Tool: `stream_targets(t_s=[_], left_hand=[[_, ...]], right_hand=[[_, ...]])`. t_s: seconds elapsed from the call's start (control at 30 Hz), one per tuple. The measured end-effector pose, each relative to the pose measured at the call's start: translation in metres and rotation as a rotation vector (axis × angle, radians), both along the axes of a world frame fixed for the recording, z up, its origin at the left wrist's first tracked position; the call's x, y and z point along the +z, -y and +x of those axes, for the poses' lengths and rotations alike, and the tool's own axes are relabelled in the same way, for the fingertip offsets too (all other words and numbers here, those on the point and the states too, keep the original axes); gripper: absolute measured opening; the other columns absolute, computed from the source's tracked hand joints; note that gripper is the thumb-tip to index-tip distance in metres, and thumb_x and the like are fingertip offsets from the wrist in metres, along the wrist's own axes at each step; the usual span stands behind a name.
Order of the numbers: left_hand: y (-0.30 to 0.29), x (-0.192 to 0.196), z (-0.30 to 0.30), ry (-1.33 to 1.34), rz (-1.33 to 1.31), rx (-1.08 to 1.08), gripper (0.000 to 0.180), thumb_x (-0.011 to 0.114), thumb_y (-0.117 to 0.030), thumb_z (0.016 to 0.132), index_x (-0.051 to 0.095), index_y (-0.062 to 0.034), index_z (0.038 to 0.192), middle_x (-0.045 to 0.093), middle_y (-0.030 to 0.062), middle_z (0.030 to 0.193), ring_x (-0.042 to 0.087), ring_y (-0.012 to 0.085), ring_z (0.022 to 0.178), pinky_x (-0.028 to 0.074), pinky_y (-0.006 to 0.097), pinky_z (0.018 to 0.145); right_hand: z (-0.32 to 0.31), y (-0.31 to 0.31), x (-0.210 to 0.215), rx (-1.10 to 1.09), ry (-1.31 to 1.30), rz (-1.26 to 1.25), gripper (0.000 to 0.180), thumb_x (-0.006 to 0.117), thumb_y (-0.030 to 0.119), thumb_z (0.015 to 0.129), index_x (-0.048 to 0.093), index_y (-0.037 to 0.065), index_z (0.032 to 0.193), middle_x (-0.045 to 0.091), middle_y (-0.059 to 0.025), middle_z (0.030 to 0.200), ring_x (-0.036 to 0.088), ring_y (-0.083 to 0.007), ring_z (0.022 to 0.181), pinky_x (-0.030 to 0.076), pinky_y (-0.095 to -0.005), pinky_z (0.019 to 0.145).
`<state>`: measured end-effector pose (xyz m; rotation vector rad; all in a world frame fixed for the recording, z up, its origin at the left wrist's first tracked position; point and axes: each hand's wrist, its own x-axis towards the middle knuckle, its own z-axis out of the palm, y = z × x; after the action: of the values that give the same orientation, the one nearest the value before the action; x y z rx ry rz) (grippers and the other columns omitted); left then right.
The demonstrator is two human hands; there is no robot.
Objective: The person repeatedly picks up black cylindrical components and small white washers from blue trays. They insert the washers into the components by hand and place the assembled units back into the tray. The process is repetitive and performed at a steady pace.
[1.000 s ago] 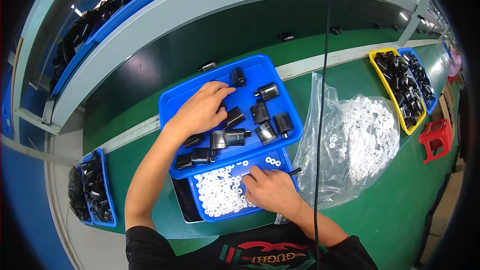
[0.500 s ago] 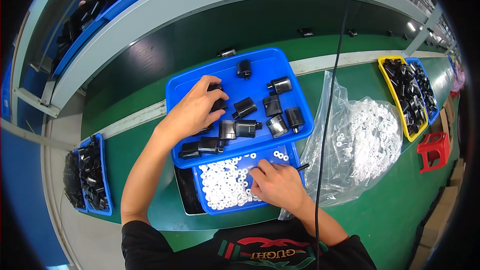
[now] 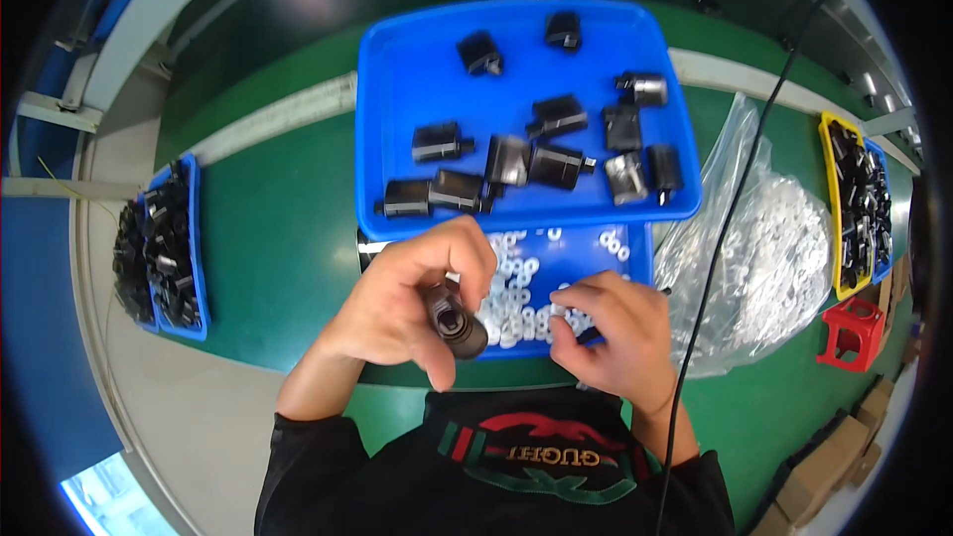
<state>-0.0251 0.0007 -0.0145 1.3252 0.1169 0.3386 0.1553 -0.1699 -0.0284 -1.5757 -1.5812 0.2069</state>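
Note:
My left hand is closed around a black cylindrical housing, its hollow round end turned up toward me. My right hand is bent in a pinch over the small blue tray, a white ring washer between thumb and forefinger. Many loose white washers lie in that tray, partly hidden by both hands. Just beyond it stands a larger blue tray, overlapping the small one's far side. Several black housings are scattered in it, most lying on their sides.
A clear plastic bag of white washers lies at the right. Beyond it are a yellow tray of black parts and a red stool. Another blue tray of black parts sits at the left. A black cable hangs across the right side.
My left hand has come back from the large tray with a black housing and now holds it near me. My right hand has lifted slightly from among the washers. The view has shifted.

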Motion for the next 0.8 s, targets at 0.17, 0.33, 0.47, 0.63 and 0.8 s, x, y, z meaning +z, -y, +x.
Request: stream_targets(t_s=[0.17, 0.33, 0.47, 0.63, 0.8], left_hand=[[0.017, -0.024, 0.003, 0.121, 0.337, 0.172, 0.076, 0.086, -0.059, 0.044, 0.052, -0.0101, 0.091, 0.049, 0.0022, 0.087, 0.049, 0.014, 0.075, 0.041, 0.025, 0.063], [0.027, -0.034, 0.003, 0.151, 0.248, 0.164, 0.075, 0.083, -0.064, 0.049, 0.05, -0.0119, 0.091, 0.046, 0.0034, 0.088, 0.055, 0.0168, 0.074, 0.045, 0.028, 0.063], [0.032, -0.036, 0.005, 0.207, 0.123, 0.151, 0.047, 0.081, -0.044, 0.077, 0.048, -0.0117, 0.088, 0.044, 0.0046, 0.09, 0.057, 0.0177, 0.073, 0.046, 0.027, 0.063], [0.034, -0.034, 0.004, 0.208, 0.098, 0.166, 0.036, 0.078, -0.028, 0.087, 0.046, -0.0118, 0.087, 0.044, 0.0048, 0.09, 0.056, 0.0166, 0.072, 0.046, 0.026, 0.063], [0.036, -0.038, 0.008, 0.228, 0.086, 0.168, 0.037, 0.078, -0.027, 0.086, 0.044, -0.0121, 0.088, 0.043, 0.0048, 0.09, 0.055, 0.0156, 0.073, 0.046, 0.026, 0.064]], right_hand=[[-0.01, 0.0, 0.035, 0.125, -0.216, 0.06, 0.023, 0.079, 0.009, 0.066, 0.069, 0.006, 0.086, 0.063, -0.0044, 0.075, 0.061, -0.0175, 0.054, 0.049, -0.0273, 0.047], [-0.022, -0.009, 0.034, 0.161, -0.162, 0.139, 0.03, 0.081, 0.011, 0.065, 0.071, 0.005, 0.093, 0.059, -0.0022, 0.074, 0.061, -0.0142, 0.057, 0.05, -0.0255, 0.047], [-0.027, -0.016, 0.023, 0.172, -0.071, 0.155, 0.041, 0.086, 0.02, 0.071, 0.069, 0.005, 0.105, 0.061, -0.0042, 0.076, 0.059, -0.0152, 0.056, 0.044, -0.0262, 0.048], [-0.025, -0.017, 0.03, 0.227, -0.15, 0.055, 0.046, 0.083, 0.019, 0.064, 0.072, 0.004, 0.107, 0.059, -0.0019, 0.078, 0.062, -0.0127, 0.06, 0.052, -0.025, 0.05], [-0.025, -0.017, 0.022, 0.192, -0.087, 0.097, 0.048, 0.084, 0.018, 0.065, 0.07, 0.003, 0.108, 0.059, -0.0022, 0.078, 0.062, -0.0141, 0.06, 0.051, -0.0258, 0.05]])
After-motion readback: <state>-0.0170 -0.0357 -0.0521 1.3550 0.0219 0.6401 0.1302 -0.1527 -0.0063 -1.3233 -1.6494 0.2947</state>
